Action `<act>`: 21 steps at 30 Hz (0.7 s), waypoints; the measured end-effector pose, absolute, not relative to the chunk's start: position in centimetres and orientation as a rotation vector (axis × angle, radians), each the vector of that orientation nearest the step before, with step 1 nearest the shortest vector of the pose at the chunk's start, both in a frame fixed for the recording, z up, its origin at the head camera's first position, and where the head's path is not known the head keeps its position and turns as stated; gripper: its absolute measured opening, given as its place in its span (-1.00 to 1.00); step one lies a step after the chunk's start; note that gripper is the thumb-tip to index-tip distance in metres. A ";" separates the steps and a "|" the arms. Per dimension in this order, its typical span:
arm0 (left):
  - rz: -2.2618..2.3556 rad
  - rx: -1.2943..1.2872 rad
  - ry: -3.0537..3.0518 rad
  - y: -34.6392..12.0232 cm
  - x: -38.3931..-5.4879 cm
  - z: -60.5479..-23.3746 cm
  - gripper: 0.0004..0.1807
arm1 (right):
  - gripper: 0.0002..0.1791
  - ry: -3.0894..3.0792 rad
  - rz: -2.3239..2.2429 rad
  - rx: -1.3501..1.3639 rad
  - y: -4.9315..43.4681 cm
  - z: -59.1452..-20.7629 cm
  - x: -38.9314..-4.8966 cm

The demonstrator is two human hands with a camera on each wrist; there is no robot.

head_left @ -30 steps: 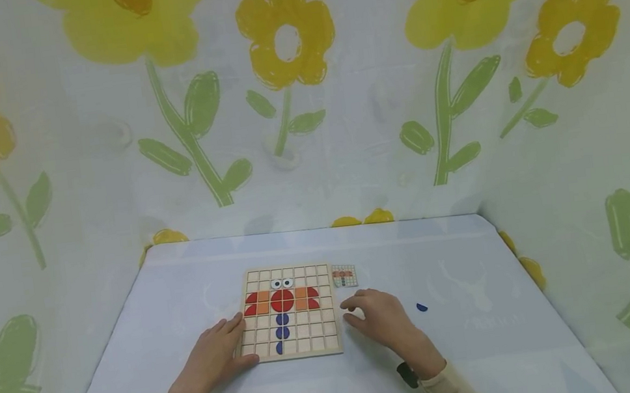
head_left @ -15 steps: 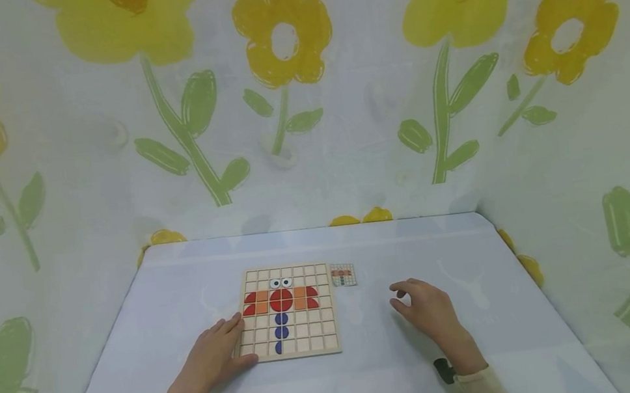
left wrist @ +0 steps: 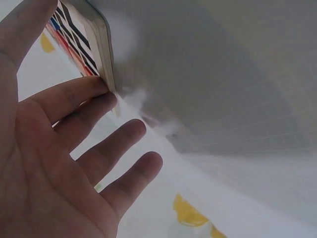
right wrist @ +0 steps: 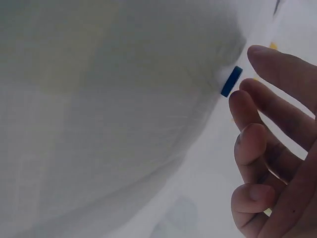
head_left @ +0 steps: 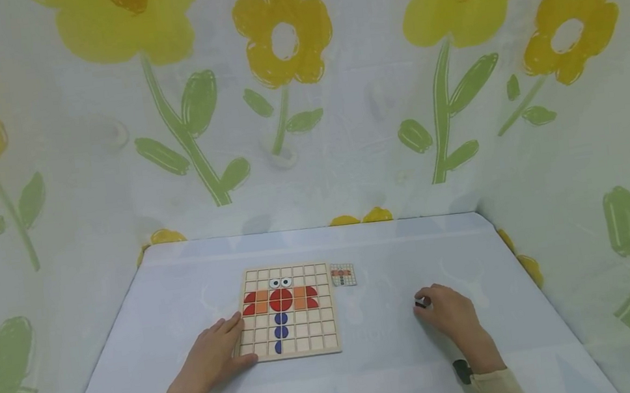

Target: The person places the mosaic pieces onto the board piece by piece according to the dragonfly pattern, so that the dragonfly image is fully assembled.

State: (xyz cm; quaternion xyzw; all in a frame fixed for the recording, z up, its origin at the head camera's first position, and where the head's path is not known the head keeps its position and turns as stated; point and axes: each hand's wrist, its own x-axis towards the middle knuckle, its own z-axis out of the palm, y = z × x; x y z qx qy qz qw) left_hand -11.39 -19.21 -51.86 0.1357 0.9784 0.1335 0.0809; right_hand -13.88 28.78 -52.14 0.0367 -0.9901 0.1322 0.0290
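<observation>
On the table lies a wooden grid board [head_left: 310,349] bearing red, orange and blue pieces and two eye pieces. My left hand [head_left: 213,358] rests at its left edge, fingers along the side and thumb at the near corner. In the left wrist view the board's edge [left wrist: 101,44] meets the fingertips, with the other fingers spread. To the right, my right hand [head_left: 450,314] reaches down around a loose blue half-round piece [head_left: 421,305]. From the right wrist, that piece [right wrist: 232,82] lies on the table just beyond thumb and fingertips, which stand apart.
A small pattern card [head_left: 344,275] lies against the board's right side near its top corner. White cloth with yellow flowers [head_left: 285,36] hangs behind the table [head_left: 372,373] and along both sides.
My right hand has moved right, from beside the board to the loose blue half-round piece, and its fingers have come down around it. My left hand and the board stay put.
</observation>
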 end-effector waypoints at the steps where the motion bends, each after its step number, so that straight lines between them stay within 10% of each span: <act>1: 0.396 0.406 2.926 -19.2 -11.4 -51.8 -0.02 | -0.76 -3.065 0.412 0.116 28.8 -52.2 -13.9; 21: 0.409 0.383 2.926 -19.1 -11.3 -52.0 -0.02 | -0.85 -3.068 0.500 0.196 29.0 -52.7 -13.9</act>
